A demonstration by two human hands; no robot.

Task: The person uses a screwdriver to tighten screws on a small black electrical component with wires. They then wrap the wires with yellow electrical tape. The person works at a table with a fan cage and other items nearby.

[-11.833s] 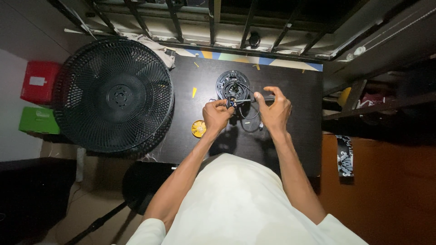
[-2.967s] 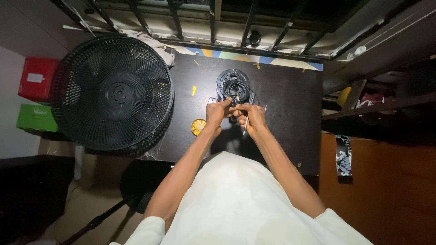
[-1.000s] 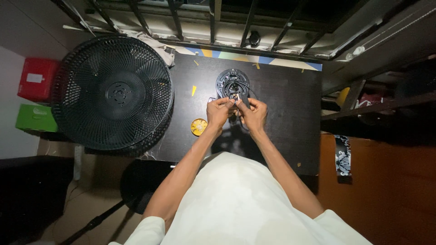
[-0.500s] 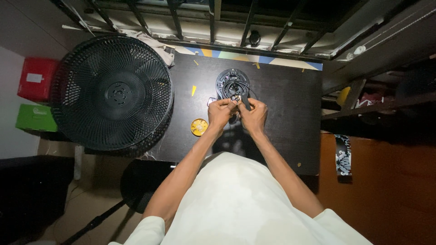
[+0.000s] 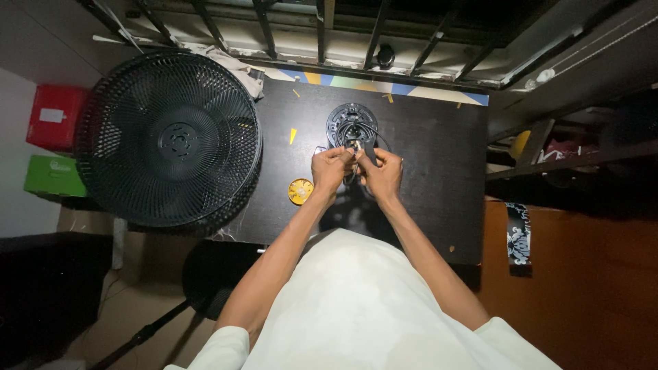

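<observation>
A round black fan part (image 5: 351, 123) with looped wires lies on the dark table (image 5: 439, 164). Just below it, my left hand (image 5: 330, 171) and my right hand (image 5: 381, 173) are held close together, fingers pinched on the thin wires and a small pale piece (image 5: 356, 146) between them. My right hand also grips a small dark object, its shape unclear. A round yellow cap (image 5: 300, 191) lies on the table left of my left hand.
A large black fan grille (image 5: 168, 137) overhangs the table's left edge. Red (image 5: 55, 115) and green (image 5: 55, 175) boxes sit far left. Small yellow scraps (image 5: 293, 135) dot the table. A barred window runs along the top, shelves stand at right.
My hands have come together from apart: the right hand moved left toward the left hand. Over the last second they have hardly shifted.
</observation>
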